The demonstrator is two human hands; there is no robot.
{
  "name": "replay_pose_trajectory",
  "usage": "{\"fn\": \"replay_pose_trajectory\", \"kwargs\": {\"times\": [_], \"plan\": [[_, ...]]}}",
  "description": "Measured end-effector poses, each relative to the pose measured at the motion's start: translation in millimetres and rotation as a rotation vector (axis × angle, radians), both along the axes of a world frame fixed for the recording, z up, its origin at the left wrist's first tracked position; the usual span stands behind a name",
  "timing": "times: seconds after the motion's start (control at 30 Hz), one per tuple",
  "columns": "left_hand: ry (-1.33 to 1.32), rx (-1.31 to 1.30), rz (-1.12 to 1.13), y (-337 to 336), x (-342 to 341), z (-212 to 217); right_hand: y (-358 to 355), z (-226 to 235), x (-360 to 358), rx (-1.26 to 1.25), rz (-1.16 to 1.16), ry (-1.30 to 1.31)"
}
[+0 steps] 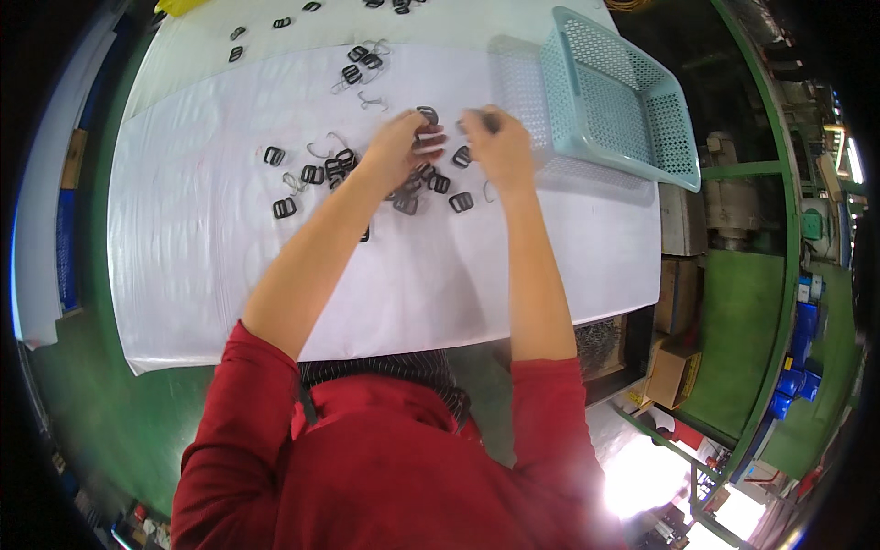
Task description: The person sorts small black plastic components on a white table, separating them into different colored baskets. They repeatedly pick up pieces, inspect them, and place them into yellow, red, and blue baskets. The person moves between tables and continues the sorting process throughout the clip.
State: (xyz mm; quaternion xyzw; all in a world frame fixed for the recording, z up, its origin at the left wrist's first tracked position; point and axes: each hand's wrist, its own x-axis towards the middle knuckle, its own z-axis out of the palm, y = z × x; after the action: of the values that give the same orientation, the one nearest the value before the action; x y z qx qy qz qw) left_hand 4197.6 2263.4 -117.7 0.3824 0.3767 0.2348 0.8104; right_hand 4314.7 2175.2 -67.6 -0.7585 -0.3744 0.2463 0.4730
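Note:
My left hand point(401, 147) is over the middle of the white-covered table, pinching a black slide buckle point(427, 115) between its fingertips. Just right of it, my right hand point(500, 147) is closed and smeared by motion. A dark, blurred piece point(490, 120) shows at its fingers, and its exact kind cannot be made out. Below and around the hands lie loose black buckles, among them one point(460, 202) nearest the right wrist. Left of my left wrist a heap of buckles point(339, 167) is partly hidden by the forearm. Thin wire-like loops point(293, 183) lie tangled beside several of them.
A light blue perforated plastic basket point(573, 128) stands at the table's right side. More buckles point(353, 73) and thin loops lie farther back on the white table cover point(202, 284). Beyond the right edge are a cardboard box point(672, 374) and green metal framing point(747, 170).

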Motion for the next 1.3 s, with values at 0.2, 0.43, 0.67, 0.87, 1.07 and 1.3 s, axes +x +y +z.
{"fn": "replay_pose_trajectory", "kwargs": {"times": [0.2,0.43,0.67,0.87,1.07,1.3], "plan": [[-0.421,-0.636,0.292,-15,7,-7,3,44,3,-0.007,0.051,-0.741],[-0.453,-0.639,0.248,0,-47,8,-31,4,129,-0.663,-0.183,-0.998],[-0.279,0.027,0.561,4,-242,115,6,32,-28,-0.125,0.215,-1.140],[-0.179,0.310,0.883,14,-398,180,22,27,-260,0.426,0.987,-0.913],[0.313,0.234,0.787,18,-480,149,-25,12,-429,0.355,1.148,-0.993],[1.615,1.307,0.427,-8,-485,92,-13,35,-330,0.723,0.941,-0.455]]}}
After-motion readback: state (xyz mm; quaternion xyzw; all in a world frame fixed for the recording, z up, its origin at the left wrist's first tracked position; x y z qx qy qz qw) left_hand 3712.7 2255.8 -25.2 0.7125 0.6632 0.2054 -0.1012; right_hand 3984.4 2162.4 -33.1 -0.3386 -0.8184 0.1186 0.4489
